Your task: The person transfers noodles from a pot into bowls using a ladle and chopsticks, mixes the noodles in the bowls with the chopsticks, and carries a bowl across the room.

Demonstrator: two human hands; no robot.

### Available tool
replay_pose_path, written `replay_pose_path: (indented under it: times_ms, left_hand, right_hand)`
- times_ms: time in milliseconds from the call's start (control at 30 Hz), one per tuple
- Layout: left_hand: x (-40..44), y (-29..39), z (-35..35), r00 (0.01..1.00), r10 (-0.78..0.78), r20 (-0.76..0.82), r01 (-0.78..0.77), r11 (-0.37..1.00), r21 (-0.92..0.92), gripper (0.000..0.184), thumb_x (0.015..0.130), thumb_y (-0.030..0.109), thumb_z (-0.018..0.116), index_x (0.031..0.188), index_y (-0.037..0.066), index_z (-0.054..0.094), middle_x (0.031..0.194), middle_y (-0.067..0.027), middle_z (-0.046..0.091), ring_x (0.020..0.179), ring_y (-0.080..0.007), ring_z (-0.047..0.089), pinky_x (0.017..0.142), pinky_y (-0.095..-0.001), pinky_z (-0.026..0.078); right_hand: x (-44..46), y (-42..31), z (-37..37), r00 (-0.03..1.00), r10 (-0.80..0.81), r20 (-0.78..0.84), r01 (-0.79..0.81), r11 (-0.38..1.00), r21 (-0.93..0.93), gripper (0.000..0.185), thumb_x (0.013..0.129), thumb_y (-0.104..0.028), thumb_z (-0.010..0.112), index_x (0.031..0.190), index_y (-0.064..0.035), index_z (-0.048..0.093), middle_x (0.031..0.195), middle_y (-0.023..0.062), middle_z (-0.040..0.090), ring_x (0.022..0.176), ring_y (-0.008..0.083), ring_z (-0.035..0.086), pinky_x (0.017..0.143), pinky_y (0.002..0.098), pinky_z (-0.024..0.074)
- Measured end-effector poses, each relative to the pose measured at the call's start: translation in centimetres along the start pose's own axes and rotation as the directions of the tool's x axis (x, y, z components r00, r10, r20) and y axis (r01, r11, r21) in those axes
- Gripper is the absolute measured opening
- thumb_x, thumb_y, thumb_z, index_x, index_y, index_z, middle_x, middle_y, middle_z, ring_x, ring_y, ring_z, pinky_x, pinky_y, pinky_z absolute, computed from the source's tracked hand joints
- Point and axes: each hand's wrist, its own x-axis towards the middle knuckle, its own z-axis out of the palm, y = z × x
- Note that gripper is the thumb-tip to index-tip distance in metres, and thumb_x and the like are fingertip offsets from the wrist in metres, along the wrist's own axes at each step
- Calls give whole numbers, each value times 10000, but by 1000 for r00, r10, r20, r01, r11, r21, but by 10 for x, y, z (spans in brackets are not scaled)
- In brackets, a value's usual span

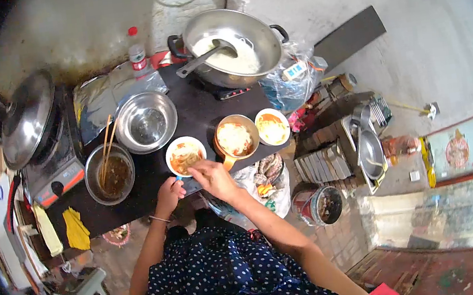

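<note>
A white bowl [171,167] of pale food in red sauce stands near the table's front edge. My left hand [169,195] is closed at its near side, on a small blue piece that looks like the bowl's handle. Over the bowl's near right rim, my right hand [213,178] has its fingers bent together; whatever they hold is hidden. Just right of that hand is a pot with an orange handle [230,161], filled with similar food. Beyond it sits another white bowl [272,126] of food with red sauce.
A large two-handled pot [265,48] with a ladle [201,61] stands at the back. Left are a steel basin [145,123], a bowl of dark liquid [115,181] with chopsticks [106,144], and a lidded wok [30,121] on a stove. A bucket [322,205] stands on the floor, right.
</note>
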Motion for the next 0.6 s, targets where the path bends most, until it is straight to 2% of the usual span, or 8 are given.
replay_pose_path:
  times_ms: [67, 133, 167, 267, 333, 400, 533, 600]
  left_hand:
    - [-2, 5, 2, 995, 67, -71, -67, 998, -2, 203, 860, 204, 513, 955, 24, 504, 630, -44, 559, 515, -96, 520, 484, -224, 441]
    - [-13, 19, 1, 973, -108, -204, 116, 993, 27, 169, 857, 200, 530, 878, 33, 518, 624, -36, 552, 503, -98, 509, 459, -228, 429]
    - [-15, 18, -3, 971, -57, -233, 68, 997, 40, 179, 843, 176, 540, 799, 4, 522, 592, -48, 559, 492, -97, 516, 420, -228, 394]
    - [-36, 86, -12, 980, 0, -197, 26, 991, 131, 214, 862, 214, 532, 781, 17, 519, 610, -37, 563, 505, -88, 517, 422, -212, 382]
    - [-50, 133, -17, 997, 75, -31, -75, 997, -8, 264, 892, 265, 475, 763, 41, 530, 660, -20, 553, 558, -64, 501, 465, -186, 366]
    - [-73, 196, -7, 981, 182, 61, -170, 971, -169, 320, 894, 303, 461, 740, 35, 546, 661, -24, 537, 574, -76, 492, 479, -200, 363]
    - [-117, 301, 7, 777, 534, 332, -473, 844, -252, 456, 864, 434, 471, 704, 18, 565, 645, -54, 555, 521, -150, 502, 459, -261, 378]
    - [-111, 342, 27, 385, 735, 558, -416, 678, -606, 466, 857, 486, 451, 830, 39, 581, 650, -59, 552, 539, -190, 517, 460, -322, 403]
  right_hand:
    - [2, 9, -3, 972, 17, -233, 7, 995, 100, 158, 819, -117, 572, 816, 36, 611, 809, 159, 626, 729, 291, 613, 643, 334, 486]
    - [0, 9, -19, 939, 165, -303, -104, 972, 210, 210, 851, -103, 539, 737, 62, 600, 737, 139, 626, 576, 196, 603, 513, 281, 473]
    - [-1, 9, -28, 888, 329, -321, -182, 893, 411, 226, 858, -119, 537, 740, 65, 595, 720, 125, 626, 528, 166, 587, 482, 260, 468]
    - [-16, 12, -73, 749, 613, -253, -273, 632, 725, 303, 904, -190, 471, 743, 52, 557, 703, 134, 605, 489, 159, 583, 446, 244, 492]
    - [-34, 32, -100, 640, 678, -362, -105, 544, 833, 252, 893, -197, 474, 819, 33, 546, 661, 126, 587, 477, 198, 586, 441, 283, 507]
    - [-56, 42, -137, 529, 685, -500, -45, 611, 790, 241, 892, -206, 473, 825, 16, 537, 658, 125, 587, 475, 183, 581, 427, 285, 499]
    - [-87, 77, -192, 323, 631, -706, -111, 766, 634, 244, 890, -208, 507, 791, 11, 548, 637, 97, 588, 492, 166, 584, 432, 254, 479]
    - [-95, 109, -199, 380, 562, -734, -165, 822, 544, 237, 883, -192, 525, 817, 33, 564, 634, 78, 585, 522, 129, 579, 471, 232, 472]
